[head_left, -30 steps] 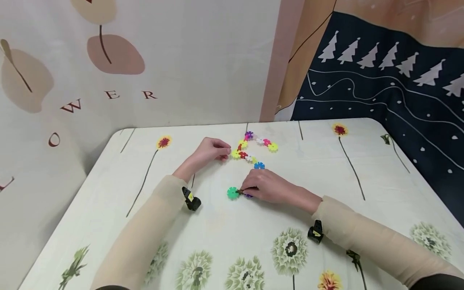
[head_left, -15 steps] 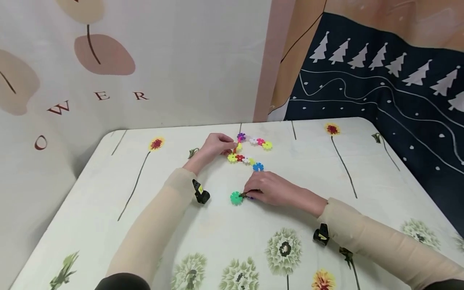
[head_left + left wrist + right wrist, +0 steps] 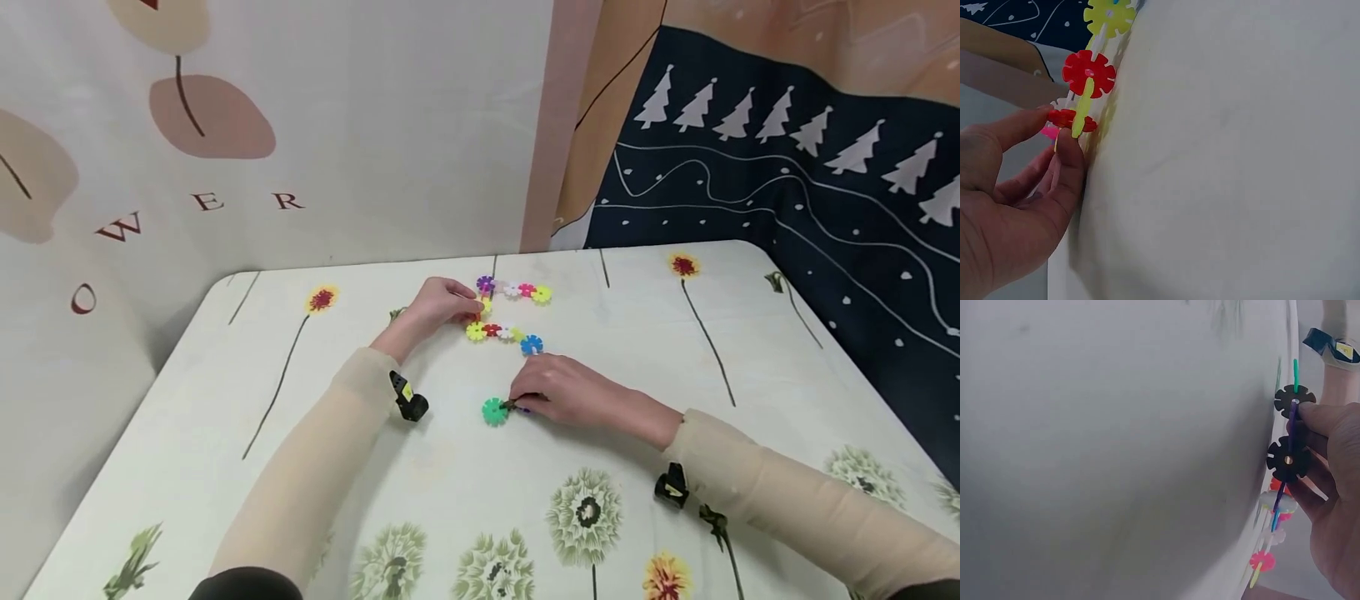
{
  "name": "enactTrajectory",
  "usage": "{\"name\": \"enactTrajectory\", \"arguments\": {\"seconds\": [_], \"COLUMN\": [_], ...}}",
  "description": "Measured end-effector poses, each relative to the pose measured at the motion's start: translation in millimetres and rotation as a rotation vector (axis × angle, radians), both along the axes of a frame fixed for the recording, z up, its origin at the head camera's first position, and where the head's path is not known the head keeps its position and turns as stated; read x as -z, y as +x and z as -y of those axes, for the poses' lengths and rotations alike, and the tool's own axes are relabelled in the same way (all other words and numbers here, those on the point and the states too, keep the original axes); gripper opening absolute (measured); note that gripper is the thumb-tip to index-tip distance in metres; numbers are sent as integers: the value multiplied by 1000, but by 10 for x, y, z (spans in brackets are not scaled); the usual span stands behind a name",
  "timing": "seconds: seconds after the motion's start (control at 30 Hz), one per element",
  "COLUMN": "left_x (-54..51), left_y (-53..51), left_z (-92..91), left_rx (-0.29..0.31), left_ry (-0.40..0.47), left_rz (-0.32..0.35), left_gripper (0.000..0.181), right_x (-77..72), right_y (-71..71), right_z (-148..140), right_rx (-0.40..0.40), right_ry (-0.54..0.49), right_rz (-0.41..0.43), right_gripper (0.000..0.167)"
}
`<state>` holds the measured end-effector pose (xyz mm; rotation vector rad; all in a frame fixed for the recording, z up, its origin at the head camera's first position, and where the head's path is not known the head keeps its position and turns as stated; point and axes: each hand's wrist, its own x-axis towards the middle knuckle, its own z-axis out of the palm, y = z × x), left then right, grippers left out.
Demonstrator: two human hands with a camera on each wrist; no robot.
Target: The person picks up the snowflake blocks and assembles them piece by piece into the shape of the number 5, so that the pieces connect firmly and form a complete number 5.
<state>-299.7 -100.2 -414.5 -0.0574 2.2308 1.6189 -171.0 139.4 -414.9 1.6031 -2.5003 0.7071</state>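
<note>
Notched plastic snowflake discs are slotted together into a curving chain on the table. My left hand (image 3: 438, 304) pinches a red disc (image 3: 1060, 117) at the chain's left bend, between thumb and index finger. Beside it are a yellow disc (image 3: 476, 331) and another red disc (image 3: 1089, 73). In the head view, my right hand (image 3: 566, 392) grips the chain's near end, where a green disc (image 3: 495, 412) sticks out past the fingertips. The right wrist view has its thumb and finger at a black disc (image 3: 1294, 400) and a purple disc (image 3: 1292, 425). Part of the chain is hidden behind the right hand.
The chain's far end is a yellow disc (image 3: 542, 294), with a purple disc (image 3: 486, 284) at its far corner. A blue disc (image 3: 532, 344) lies just beyond my right hand. The table (image 3: 420, 492) has a flower-print cover and backs onto hanging cloths (image 3: 405, 150).
My left hand has moved in to the chain's left bend and taken hold of the red disc. The chain's far part has shifted a little left. The right hand keeps its grip.
</note>
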Motion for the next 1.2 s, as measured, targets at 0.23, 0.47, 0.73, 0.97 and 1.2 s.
{"name": "enactTrajectory", "arguments": {"seconds": [0.23, 0.47, 0.73, 0.97, 1.2], "left_x": [36, 59, 41, 5, -43], "left_y": [42, 75, 104, 116, 3], "left_z": [171, 325, 402, 487, 515], "left_rx": [-38, -75, -115, -104, -128], "left_ry": [62, 84, 117, 99, -66], "left_rz": [14, 26, 34, 43, -19], "left_gripper": [33, 36, 33, 34, 40], "right_x": [21, 36, 47, 14, -51], "right_y": [-29, -24, -17, -1, -75], "right_z": [99, 240, 383, 409, 148], "right_rx": [-6, 22, 58, 82, 116], "right_ry": [-11, -23, -26, -45, -62], "right_rz": [-5, -53, -79, -25, 45], "right_gripper": [8, 4, 4, 8, 27]}}
